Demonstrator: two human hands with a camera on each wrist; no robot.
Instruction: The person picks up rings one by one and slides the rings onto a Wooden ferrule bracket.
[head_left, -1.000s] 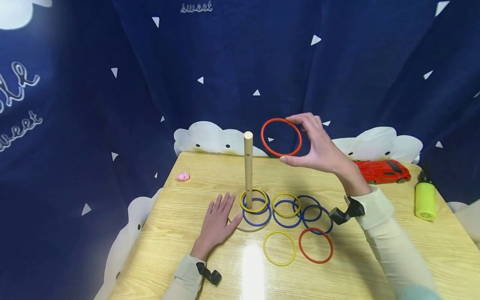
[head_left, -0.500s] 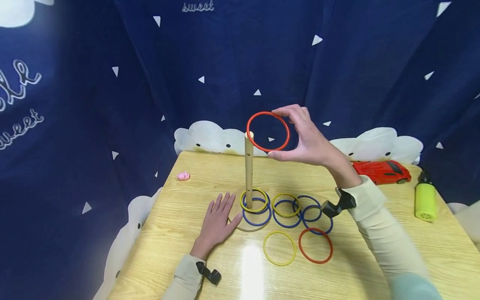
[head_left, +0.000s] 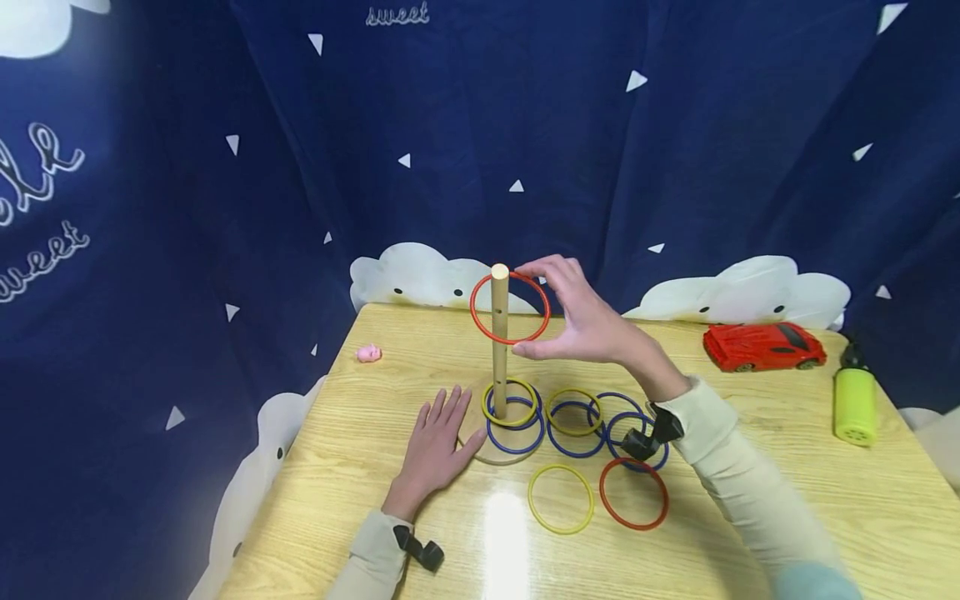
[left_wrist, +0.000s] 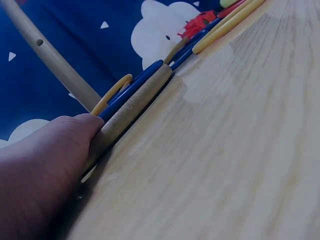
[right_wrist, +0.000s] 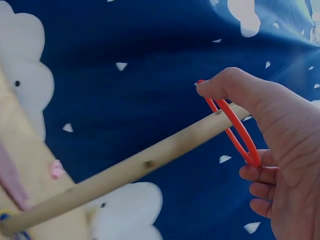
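Note:
My right hand (head_left: 588, 325) pinches a red ring (head_left: 548, 310) between thumb and fingers, near the top of an upright wooden peg (head_left: 500, 367). In the right wrist view the peg runs through this red ring (right_wrist: 241, 130). My left hand (head_left: 435, 450) lies with straight fingers on the table, its thumb over the edge of the round wooden base (head_left: 487, 458). A yellow ring (head_left: 536, 402) and blue rings (head_left: 542, 433) lie on the base about the foot of the peg. The left wrist view shows my left thumb (left_wrist: 75, 130) against the base's edge.
More blue and yellow rings overlap right of the base. Nearer lie a yellow ring (head_left: 592, 500) and a red ring (head_left: 666, 496). A red toy car (head_left: 765, 347), a yellow-green bottle (head_left: 854, 406) and a small pink pig (head_left: 368, 353) stand farther out. A blue curtain hangs behind.
My right hand has carried the red ring left to the peg, first rising a little, then lowering it around the peg's upper end. The left hand has stayed still.

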